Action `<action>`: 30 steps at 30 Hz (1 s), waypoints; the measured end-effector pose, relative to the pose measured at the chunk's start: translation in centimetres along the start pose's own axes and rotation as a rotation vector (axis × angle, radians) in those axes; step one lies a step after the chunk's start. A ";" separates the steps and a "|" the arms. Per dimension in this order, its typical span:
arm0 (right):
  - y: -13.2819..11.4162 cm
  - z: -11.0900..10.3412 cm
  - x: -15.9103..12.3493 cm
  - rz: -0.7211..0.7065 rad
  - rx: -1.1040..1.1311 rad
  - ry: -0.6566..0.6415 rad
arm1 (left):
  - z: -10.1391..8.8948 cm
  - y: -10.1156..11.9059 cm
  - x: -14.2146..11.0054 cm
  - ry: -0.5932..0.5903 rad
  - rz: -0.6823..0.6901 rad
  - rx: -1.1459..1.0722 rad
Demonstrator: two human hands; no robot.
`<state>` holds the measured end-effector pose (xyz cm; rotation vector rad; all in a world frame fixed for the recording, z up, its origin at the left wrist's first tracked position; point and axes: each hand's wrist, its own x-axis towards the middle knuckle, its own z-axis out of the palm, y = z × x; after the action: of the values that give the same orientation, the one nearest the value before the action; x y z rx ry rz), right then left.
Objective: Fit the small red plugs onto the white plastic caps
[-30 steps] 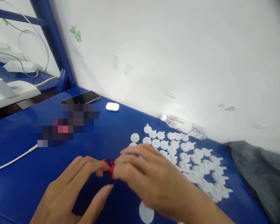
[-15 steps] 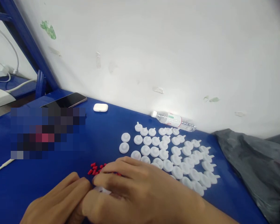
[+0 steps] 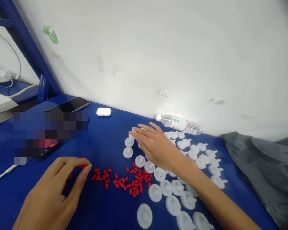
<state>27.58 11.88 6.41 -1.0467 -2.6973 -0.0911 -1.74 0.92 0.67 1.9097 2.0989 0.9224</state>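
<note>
My left hand (image 3: 51, 191) rests low on the blue table (image 3: 105, 210) and pinches a small red cap (image 3: 84, 166) between thumb and forefinger. A loose scatter of several red caps (image 3: 132, 180) lies just right of it. My right hand (image 3: 156, 147) reaches forward over the white disc-shaped pieces (image 3: 182, 153), fingers stretched out, fingertips at a white piece (image 3: 133, 132) at the far left of the group. Whether it grips that piece I cannot make out. More white pieces (image 3: 172, 204) lie nearer to me.
A phone (image 3: 69, 104) and a white earbud case (image 3: 103, 111) lie at the back left. A clear plastic bottle (image 3: 177, 123) lies along the white wall. A grey cloth (image 3: 261, 166) covers the right end. A white cable (image 3: 2, 174) runs at the left.
My hands, together over the red caps a moment ago, have parted. My right hand has reached forward to the white pieces; my left has stayed back with a red cap. The red caps now show.
</note>
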 end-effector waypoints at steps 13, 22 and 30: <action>1.5 -1.0 -0.1 0.157 0.008 -0.059 | 0.9 -0.1 0.5 -0.138 0.039 0.095; 3.2 -0.4 -0.5 0.095 0.051 -0.113 | 0.6 0.9 0.5 -0.135 0.087 0.052; 2.9 -0.5 -0.4 0.040 0.079 -0.064 | 0.2 1.5 0.4 -0.137 0.083 0.064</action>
<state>29.96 13.65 6.71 -1.0976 -2.7106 0.0574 -0.43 1.35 1.46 2.0428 2.0084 0.7250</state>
